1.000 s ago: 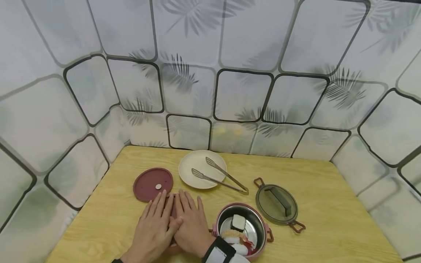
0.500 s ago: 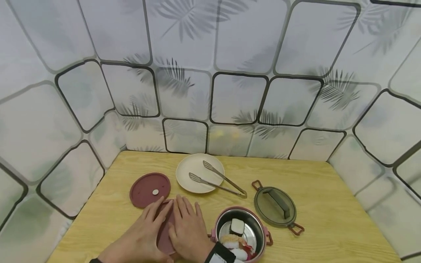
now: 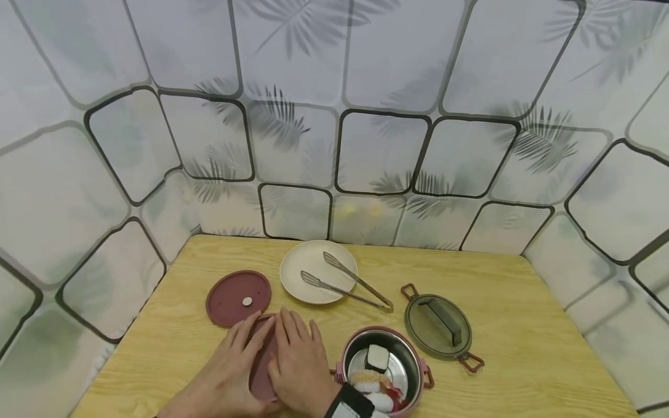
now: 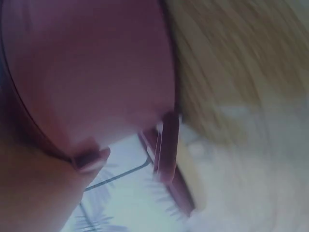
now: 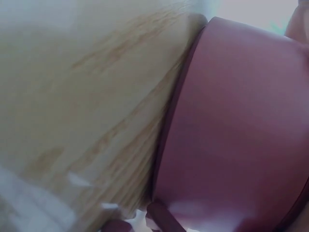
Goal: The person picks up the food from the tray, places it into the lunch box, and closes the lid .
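Note:
A mauve pot stands front left, largely covered by both hands. My left hand spans its left side in the head view, with fingers along the far edge and thumb near the close edge. My right hand lies over the right part with its fingers straight. In the left wrist view, a fingertip reaches the edge of the pot wall, and a looped handle sticks out. The right wrist view shows the smooth pot wall and its darker lip beside the wood.
Just beyond the hands lies a maroon lid with a white knob. Tongs rest partly on a white plate. To the right stands an open pink pot holding toy sushi, near a dark green lid with brown handles.
My left hand has shifted left and spread its fingers from thumb, uncovering more of the mauve top. My right hand has stayed nearly in place. Objects around have not moved.

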{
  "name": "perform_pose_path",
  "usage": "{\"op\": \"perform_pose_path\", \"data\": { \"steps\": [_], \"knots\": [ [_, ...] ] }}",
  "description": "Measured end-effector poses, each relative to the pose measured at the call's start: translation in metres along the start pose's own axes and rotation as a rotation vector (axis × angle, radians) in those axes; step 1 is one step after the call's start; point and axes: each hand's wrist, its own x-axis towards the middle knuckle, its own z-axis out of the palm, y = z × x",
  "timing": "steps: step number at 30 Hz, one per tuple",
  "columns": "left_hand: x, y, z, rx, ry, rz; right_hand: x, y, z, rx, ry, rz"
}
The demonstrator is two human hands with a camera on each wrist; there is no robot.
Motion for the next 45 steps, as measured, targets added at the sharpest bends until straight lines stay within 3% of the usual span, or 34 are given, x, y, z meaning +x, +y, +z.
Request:
{"op": "perform_pose_path", "data": {
  "steps": [5,9,17,23,32,45],
  "knots": [
    [0.001,0.008,0.001,-0.034,-0.013,-0.054,0.0,-0.001,0.0,-0.007,-0.009,-0.01],
    [0.006,0.018,0.007,-0.077,0.044,-0.105,0.0,-0.001,0.0,-0.028,-0.018,-0.038],
    [0.01,0.033,0.025,0.107,0.067,-0.238,-0.002,-0.001,0.001,-0.105,-0.07,-0.092],
    [0.009,0.034,0.028,0.151,0.091,-0.235,-0.004,-0.002,0.002,-0.094,-0.069,-0.085],
    [0.017,0.028,0.022,0.141,0.114,-0.214,0.003,-0.001,0.0,-0.097,0.018,-0.044],
    [0.017,0.031,0.024,0.124,0.126,-0.218,-0.001,0.0,0.001,-0.116,0.005,-0.072]
  ]
}}
